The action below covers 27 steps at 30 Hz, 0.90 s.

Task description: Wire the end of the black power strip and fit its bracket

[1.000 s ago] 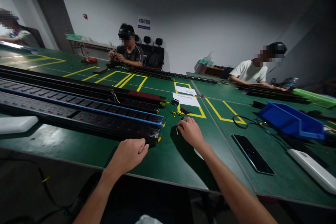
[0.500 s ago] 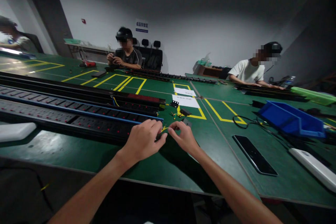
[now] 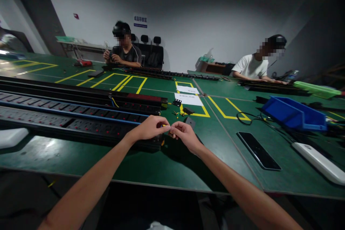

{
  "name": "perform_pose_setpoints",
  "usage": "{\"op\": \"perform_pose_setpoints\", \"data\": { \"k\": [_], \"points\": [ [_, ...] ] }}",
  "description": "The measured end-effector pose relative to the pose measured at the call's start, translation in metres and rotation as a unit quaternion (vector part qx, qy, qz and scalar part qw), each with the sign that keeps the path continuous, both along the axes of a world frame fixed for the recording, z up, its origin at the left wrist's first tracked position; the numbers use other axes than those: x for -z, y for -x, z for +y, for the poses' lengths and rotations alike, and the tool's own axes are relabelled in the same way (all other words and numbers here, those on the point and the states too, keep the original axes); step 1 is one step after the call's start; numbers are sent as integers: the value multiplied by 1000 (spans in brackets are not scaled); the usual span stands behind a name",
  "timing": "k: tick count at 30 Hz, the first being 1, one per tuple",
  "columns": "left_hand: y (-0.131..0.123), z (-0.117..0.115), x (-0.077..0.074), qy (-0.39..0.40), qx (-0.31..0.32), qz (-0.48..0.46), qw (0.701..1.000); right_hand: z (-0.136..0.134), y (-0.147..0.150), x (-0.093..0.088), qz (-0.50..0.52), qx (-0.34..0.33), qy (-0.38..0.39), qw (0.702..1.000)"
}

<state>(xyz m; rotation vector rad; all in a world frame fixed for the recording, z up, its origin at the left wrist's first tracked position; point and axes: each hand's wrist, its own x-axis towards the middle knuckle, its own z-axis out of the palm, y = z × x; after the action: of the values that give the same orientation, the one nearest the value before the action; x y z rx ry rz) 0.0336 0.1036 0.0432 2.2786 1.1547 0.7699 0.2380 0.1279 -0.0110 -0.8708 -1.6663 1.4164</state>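
A short yellow wire (image 3: 164, 125) shows at the end of a long black power strip (image 3: 93, 128) with red-marked sockets. My left hand (image 3: 149, 128) lies over the strip's right end, its thumb and fingers closed on the wire. Against its fingertips, my right hand (image 3: 185, 136) pinches at the wire's other end; the exact contact is hidden by the fingers. A grey end piece (image 3: 190, 122) lies just behind my right hand. Small black brackets (image 3: 177, 102) and loose yellow-green wire pieces (image 3: 178, 114) rest farther back on the green table (image 3: 215, 151).
More strips lie parallel on the left, beside a white object (image 3: 12, 137). To the right are a phone (image 3: 258, 150), a white power bank (image 3: 320, 161), a blue bin (image 3: 296, 113) and black cables (image 3: 245, 118). Two co-workers (image 3: 125, 52) (image 3: 252, 66) sit across the table.
My left hand has turned and opened its grip angle, moving slightly left and up. My fingertips now meet, with less wire visible between them. The whole view has shifted a little.
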Motion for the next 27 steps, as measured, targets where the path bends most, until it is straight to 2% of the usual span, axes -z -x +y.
{"op": "perform_pose_setpoints", "data": {
  "k": [4, 7, 10, 15, 21, 24, 27],
  "points": [
    [-2, -2, 6, -56, -64, 0, 996, 0, 0, 0, -6, -13, -16, 1000],
    [-2, -3, 6, -100, -103, 1, 990, 2, 0, 2, -22, 3, -71, 997],
    [-1, -4, 4, -114, -100, -35, 988, 3, 0, 5, -24, 3, -100, 995],
    [-1, -4, 4, -86, -100, -100, 986, 4, -2, 7, 4, 9, -56, 998],
    [-1, -1, 8, -89, -90, -73, 989, 8, -3, 5, 8, 38, -53, 998],
    [-3, 1, 7, -117, -88, -37, 989, 8, -2, 3, -29, 27, -92, 995],
    [-9, 5, 5, -130, -103, -10, 986, 10, -2, 3, -48, 65, -143, 986]
  ]
}}
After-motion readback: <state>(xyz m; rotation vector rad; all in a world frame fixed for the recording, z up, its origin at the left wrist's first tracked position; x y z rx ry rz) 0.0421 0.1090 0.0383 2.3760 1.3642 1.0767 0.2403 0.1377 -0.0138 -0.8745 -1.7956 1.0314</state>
